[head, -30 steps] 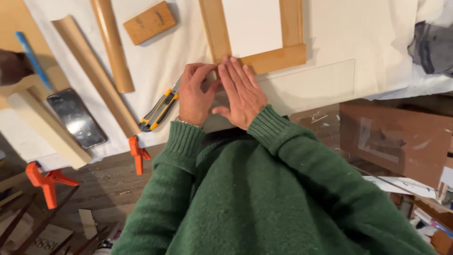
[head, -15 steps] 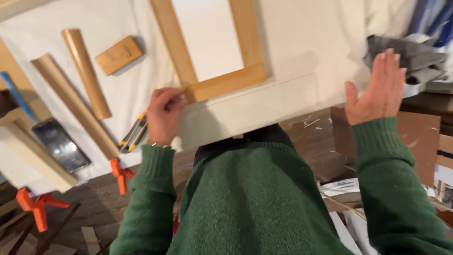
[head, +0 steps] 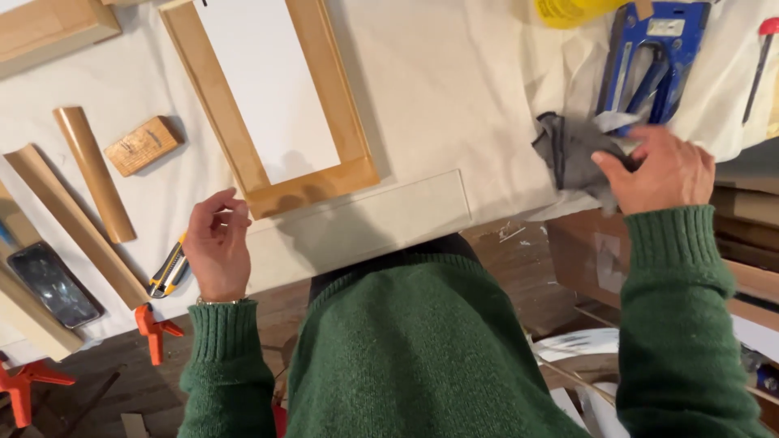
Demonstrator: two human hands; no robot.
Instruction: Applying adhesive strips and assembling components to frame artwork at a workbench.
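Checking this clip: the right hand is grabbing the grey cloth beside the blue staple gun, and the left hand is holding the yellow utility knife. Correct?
Not quite. In the head view the left hand holds nothing; the yellow utility knife lies on the white sheet beside it. The right hand is indeed on the grey cloth beside the blue staple gun.

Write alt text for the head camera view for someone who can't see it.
A person in a green sweater grips a crumpled grey cloth with the right hand, while the left hand rests on the edge of a clear rectangular sheet on a white-covered workbench. A wooden picture frame, a yellow utility knife and a blue staple gun lie nearby.
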